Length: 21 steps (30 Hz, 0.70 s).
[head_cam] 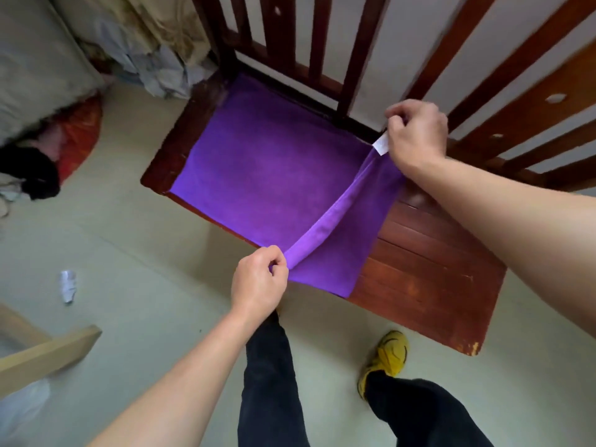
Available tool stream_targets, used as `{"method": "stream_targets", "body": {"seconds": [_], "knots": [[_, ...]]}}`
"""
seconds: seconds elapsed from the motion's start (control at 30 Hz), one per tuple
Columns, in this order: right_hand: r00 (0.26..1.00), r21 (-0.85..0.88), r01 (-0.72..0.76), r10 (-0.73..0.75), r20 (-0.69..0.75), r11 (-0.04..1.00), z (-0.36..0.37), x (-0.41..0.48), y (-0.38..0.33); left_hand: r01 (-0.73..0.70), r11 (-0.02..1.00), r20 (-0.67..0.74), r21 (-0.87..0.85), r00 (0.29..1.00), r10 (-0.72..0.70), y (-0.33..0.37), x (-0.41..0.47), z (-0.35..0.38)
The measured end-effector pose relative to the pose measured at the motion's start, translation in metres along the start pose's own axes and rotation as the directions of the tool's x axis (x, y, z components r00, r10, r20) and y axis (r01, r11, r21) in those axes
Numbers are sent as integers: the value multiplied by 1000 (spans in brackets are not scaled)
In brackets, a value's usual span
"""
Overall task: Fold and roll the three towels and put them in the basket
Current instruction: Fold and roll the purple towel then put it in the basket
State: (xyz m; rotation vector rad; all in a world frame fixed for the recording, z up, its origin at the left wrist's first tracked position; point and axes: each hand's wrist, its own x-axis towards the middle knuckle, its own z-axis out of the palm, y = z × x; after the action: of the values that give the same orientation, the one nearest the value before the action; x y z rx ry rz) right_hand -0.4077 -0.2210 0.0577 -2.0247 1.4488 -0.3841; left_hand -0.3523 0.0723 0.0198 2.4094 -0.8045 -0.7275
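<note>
A purple towel (264,169) lies spread flat on the seat of a dark wooden bench (429,272). Its right edge is lifted and turned over toward the middle, forming a raised fold. My left hand (258,279) pinches the near corner of that edge at the bench's front. My right hand (416,133) pinches the far corner, next to a small white label (381,145), close to the bench's slatted back. No basket and no other towels are in view.
The bench's slatted back (322,59) rises behind the towel. A heap of cloth and bedding (151,53) lies at the far left. A crumpled white scrap (68,285) sits on the pale floor, and a light wooden frame (42,353) juts in lower left. My legs and a yellow shoe (387,356) stand below.
</note>
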Motion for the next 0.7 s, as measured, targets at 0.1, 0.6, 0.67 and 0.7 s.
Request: {"method": "stream_targets", "body": {"seconds": [0.1,0.6,0.67,0.7], "knots": [[1000,-12,27,-27,5,1000,51,12,-52,54,998,-11,-42,998,-54,-44,32,-38],[983,-254,127,-87,164,959,228,77,-201,354,918,53,-175,935,-351,-170,169,-135],[979,-285,139,-88,185,948,245,85,-204,387,906,62,-173,922,-382,-179,184,-135],[977,-311,142,-83,195,940,257,90,-204,400,900,67,-174,917,-394,-186,193,-133]]}}
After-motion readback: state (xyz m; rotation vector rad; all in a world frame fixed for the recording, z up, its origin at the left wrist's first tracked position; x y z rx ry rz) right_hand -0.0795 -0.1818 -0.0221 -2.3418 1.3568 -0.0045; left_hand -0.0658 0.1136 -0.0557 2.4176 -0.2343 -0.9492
